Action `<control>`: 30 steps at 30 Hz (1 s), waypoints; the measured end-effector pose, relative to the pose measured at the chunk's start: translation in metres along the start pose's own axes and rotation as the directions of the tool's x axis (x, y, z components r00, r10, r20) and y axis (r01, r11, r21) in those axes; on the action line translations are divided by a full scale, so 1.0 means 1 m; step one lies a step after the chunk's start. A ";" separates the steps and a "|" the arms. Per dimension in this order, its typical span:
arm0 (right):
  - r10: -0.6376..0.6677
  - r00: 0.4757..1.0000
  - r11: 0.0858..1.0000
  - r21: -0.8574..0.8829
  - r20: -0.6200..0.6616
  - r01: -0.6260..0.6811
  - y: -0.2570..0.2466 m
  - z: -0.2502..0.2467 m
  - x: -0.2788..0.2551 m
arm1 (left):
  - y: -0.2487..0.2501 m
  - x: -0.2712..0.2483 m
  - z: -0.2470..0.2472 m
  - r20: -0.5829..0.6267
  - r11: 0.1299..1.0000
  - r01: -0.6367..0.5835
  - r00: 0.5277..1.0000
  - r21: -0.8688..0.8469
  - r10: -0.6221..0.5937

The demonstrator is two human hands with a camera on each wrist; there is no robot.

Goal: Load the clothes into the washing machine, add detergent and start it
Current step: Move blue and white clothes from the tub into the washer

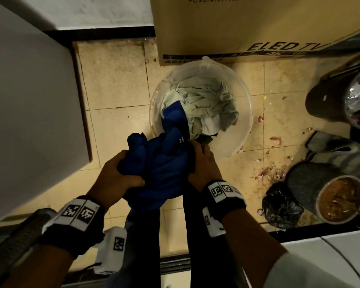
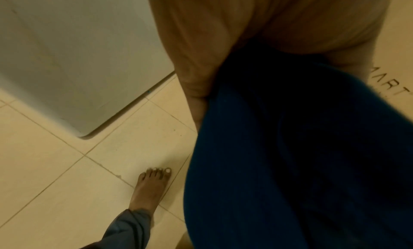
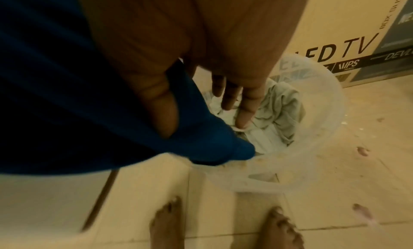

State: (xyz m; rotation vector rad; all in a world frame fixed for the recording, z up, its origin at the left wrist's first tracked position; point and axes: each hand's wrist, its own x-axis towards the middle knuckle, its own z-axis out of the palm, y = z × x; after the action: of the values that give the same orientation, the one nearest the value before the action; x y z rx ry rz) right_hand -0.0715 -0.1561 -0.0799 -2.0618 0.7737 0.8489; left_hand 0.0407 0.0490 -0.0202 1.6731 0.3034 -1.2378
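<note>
The left hand (image 1: 114,175) curls its fingers around the lower left of a bunched blue garment (image 1: 154,169), gripping it. The right hand (image 1: 204,163) presses the bundle's right side, thumb (image 3: 161,111) against the cloth, the other fingers (image 3: 243,109) nearly straight over the clear plastic bucket (image 1: 245,96). One end of the garment trails into that bucket at frame centre, beside pale green clothes (image 1: 208,104). A cardboard TV box (image 1: 237,28) stands behind at upper right; a white appliance (image 1: 29,100) fills the left.
</note>
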 end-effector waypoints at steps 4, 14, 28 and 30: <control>-0.009 0.973 0.967 -0.246 0.232 0.068 0.011 0.010 0.028 | 0.013 -0.011 -0.016 0.071 0.997 -0.003 0.997 -0.079 0.008; 0.019 0.974 0.987 -0.162 0.224 0.019 -0.030 -0.022 0.078 | 0.030 -0.039 -0.034 0.181 0.999 -0.027 0.983 -0.042 0.034; -0.002 0.992 0.722 0.686 -0.129 0.090 -0.066 -0.051 0.003 | 0.007 0.023 0.006 -0.278 0.979 -0.099 0.959 -0.180 0.046; -0.084 0.991 0.800 0.585 -0.106 0.130 -0.080 -0.024 -0.003 | 0.011 0.020 0.015 -0.238 0.968 -0.065 0.971 -0.244 0.005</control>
State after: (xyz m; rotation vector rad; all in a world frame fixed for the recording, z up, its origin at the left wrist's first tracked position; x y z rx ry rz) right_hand -0.0062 -0.1328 -0.0327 -1.5566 0.8266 0.3889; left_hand 0.0481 0.0246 -0.0302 1.5976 0.5497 -0.9306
